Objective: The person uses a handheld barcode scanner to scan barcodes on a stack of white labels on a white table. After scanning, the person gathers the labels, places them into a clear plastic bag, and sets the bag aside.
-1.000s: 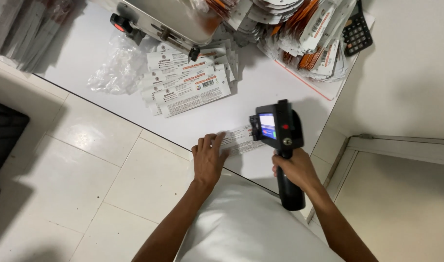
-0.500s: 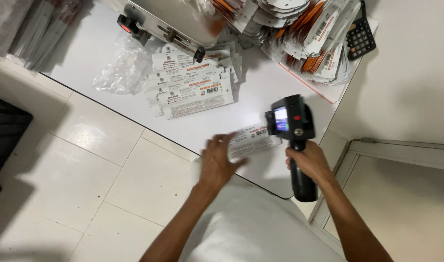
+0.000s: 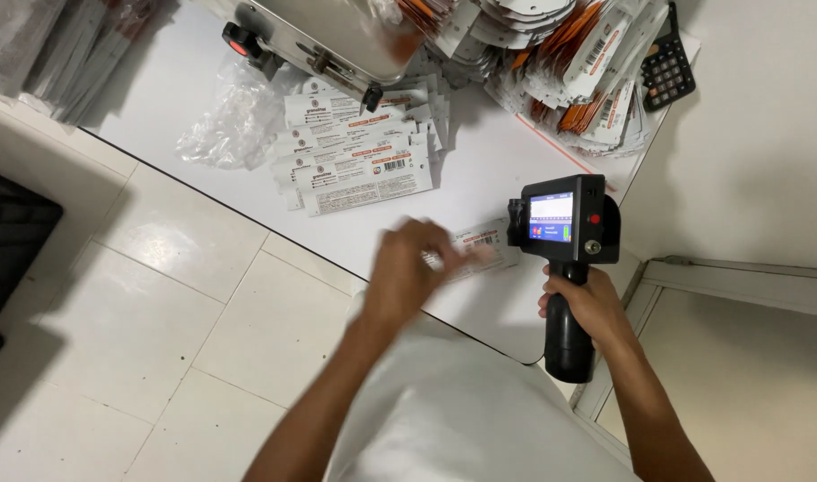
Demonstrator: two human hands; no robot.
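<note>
My right hand point(image 3: 589, 308) grips the black handle of a handheld printer gun point(image 3: 565, 234) whose small lit screen faces me, held just right of a flat white packet point(image 3: 480, 250). That packet lies near the white table's front edge point(image 3: 248, 210). My left hand point(image 3: 408, 272) is blurred with motion and its fingers pinch the packet's left end. Whether the packet is lifted off the table I cannot tell. A fanned stack of similar white packets point(image 3: 359, 156) lies further back on the table.
A metal machine with a red knob point(image 3: 319, 40) stands at the back. A crumpled clear plastic bag point(image 3: 225, 120) lies left of the stack. Orange and white packets point(image 3: 569, 54) pile at the back right beside a black calculator point(image 3: 667, 67). White floor tiles lie below.
The printer gun has drawn off to the right of the packet. My left hand has shifted from pressing the packet flat to pinching its left end.
</note>
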